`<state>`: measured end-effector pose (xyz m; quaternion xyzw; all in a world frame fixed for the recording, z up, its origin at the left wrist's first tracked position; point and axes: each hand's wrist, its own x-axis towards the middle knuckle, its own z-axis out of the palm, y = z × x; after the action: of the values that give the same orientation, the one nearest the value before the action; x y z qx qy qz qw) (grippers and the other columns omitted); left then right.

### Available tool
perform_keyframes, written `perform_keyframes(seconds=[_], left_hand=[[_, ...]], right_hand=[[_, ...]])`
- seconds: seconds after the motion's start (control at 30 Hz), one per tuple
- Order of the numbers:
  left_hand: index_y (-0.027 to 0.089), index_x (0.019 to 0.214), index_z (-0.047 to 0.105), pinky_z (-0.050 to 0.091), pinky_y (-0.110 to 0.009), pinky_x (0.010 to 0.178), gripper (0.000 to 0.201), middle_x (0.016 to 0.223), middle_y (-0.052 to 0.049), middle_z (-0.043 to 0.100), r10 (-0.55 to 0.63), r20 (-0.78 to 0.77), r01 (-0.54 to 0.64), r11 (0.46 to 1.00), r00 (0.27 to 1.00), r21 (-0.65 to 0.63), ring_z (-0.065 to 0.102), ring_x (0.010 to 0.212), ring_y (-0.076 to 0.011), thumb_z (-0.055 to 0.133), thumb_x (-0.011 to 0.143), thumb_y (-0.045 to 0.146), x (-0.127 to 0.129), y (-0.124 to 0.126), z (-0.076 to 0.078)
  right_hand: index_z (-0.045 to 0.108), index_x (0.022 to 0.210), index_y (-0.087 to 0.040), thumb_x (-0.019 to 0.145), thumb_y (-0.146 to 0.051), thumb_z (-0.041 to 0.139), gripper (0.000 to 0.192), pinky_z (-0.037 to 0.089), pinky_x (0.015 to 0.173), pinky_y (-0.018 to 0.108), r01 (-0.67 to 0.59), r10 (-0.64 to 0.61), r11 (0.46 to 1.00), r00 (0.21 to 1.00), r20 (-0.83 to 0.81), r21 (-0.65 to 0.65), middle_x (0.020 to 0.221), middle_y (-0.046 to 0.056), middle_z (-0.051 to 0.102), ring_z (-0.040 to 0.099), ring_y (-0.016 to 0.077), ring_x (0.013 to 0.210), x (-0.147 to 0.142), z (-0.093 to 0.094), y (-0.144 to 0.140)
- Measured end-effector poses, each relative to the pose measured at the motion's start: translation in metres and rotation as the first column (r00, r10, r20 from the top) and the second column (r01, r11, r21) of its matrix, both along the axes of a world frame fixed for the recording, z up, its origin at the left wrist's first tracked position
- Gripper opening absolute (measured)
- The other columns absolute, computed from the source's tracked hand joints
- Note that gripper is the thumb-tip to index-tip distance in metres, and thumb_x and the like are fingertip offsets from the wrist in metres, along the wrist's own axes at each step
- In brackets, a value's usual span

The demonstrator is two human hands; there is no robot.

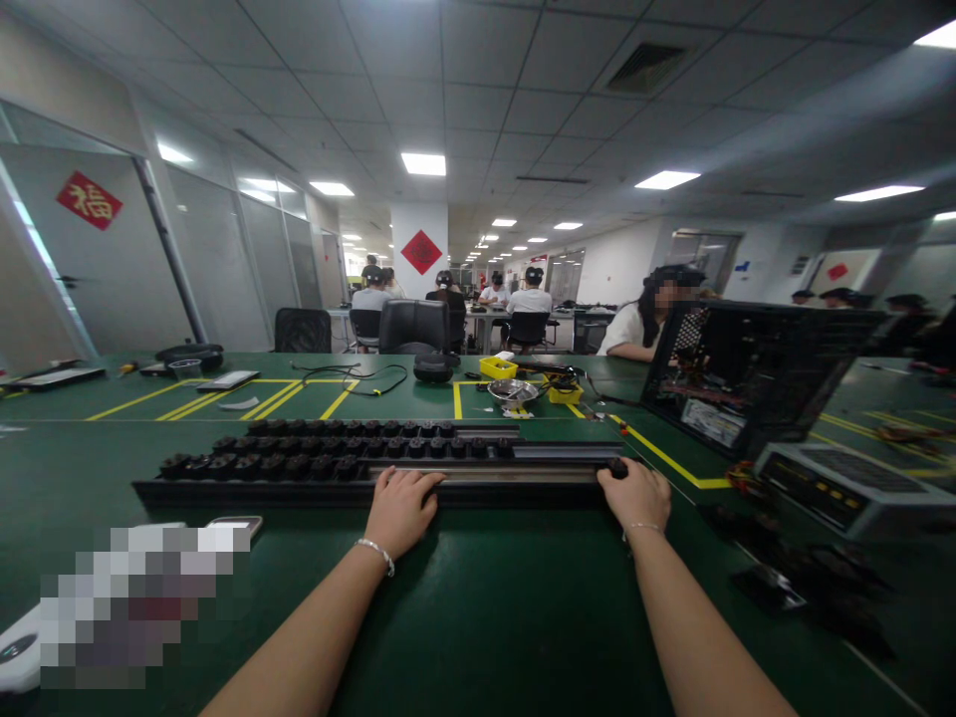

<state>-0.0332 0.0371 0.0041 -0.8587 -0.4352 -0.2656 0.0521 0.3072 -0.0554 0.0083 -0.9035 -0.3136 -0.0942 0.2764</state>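
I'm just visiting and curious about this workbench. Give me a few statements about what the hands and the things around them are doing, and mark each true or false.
1. Both hands rest on the front edge of the long black tray. True: the left hand lies near its middle, the right hand at its right end.
2. The tray's rows are full from end to end. False: the round black parts fill only the left and middle; the right stretch is bare.
3. The open computer case stands to the right of the tray. True.
4. The table is red. False: it is green with yellow lines.
5. The yellow box sits between the hands. False: it lies far behind the tray.
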Motion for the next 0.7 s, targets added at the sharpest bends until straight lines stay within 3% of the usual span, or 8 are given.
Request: perform_keyframes(seconds=[0.7], left_hand=[[0.036,0.108,0.058,0.024,-0.044,0.101,0.031,0.098,0.002,0.066,-0.01,0.007,0.01,1.0,1.0,0.02,0.055,0.096,-0.0183,0.043,0.082,0.029,-0.0004,0.0011,-0.0016]], right_hand=[[0.052,0.121,-0.022,0.076,-0.048,0.036,0.055,0.038,0.09,0.042,-0.012,0.011,0.999,0.999,-0.032,-0.042,0.124,0.007,0.052,0.042,0.0301,0.112,0.0037,0.005,-0.0037]])
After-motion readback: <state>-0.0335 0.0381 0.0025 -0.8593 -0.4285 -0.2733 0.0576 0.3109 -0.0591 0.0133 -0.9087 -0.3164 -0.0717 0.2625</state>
